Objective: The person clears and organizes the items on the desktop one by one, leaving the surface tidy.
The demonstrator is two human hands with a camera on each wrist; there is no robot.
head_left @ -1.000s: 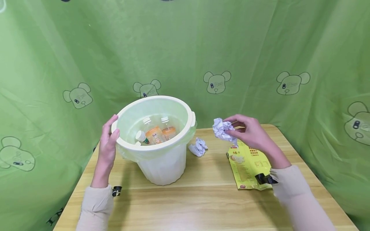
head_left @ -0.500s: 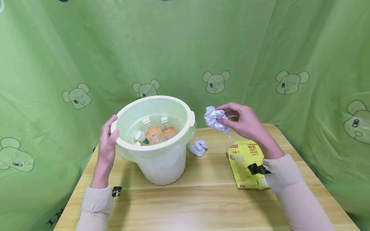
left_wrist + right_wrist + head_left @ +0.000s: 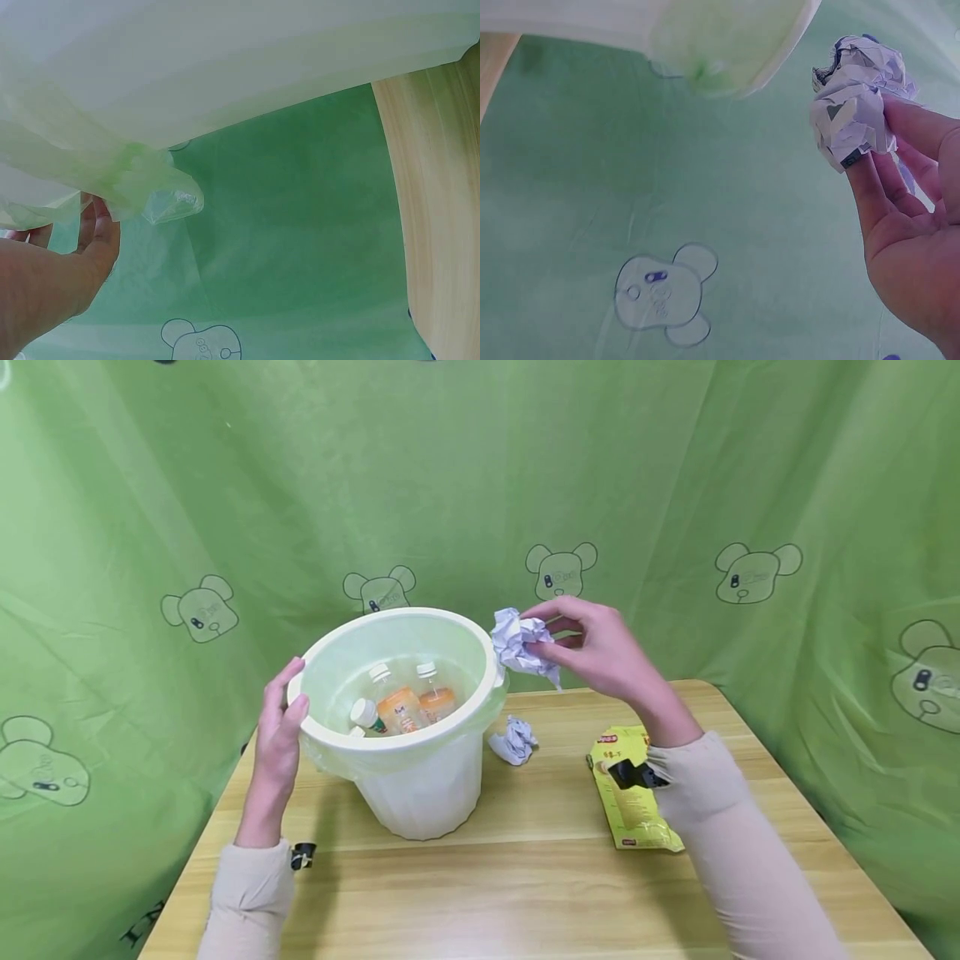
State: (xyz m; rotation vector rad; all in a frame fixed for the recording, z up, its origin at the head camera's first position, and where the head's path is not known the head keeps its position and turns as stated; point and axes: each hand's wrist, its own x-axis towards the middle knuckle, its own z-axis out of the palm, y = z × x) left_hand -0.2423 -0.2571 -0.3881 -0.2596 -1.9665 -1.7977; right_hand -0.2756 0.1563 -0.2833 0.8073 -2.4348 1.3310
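A white trash bin (image 3: 427, 793) with a pale green liner (image 3: 75, 161) leans toward the left on the table. My left hand (image 3: 279, 735) grips its rim from the left side, thumb on the near side and fingers round the outer edge. Between the thumb and fingers of my right hand (image 3: 596, 643) is a crumpled paper ball (image 3: 521, 642), raised beside the bin's right rim. The right wrist view shows the same paper ball (image 3: 859, 101) pinched at the fingertips. Inside the bin lie several plastic bottles (image 3: 401, 708), some with orange labels.
Just right of the bin, a second crumpled paper ball (image 3: 514, 742) lies on the wooden table (image 3: 480, 902). A yellow snack bag (image 3: 630, 802) lies flat further right, partly under my right forearm. Green printed cloth (image 3: 465, 468) surrounds the table.
My right hand has carried the paper ball left and upward, from above the yellow bag to the bin's right rim. The left hand and the bin have hardly moved.
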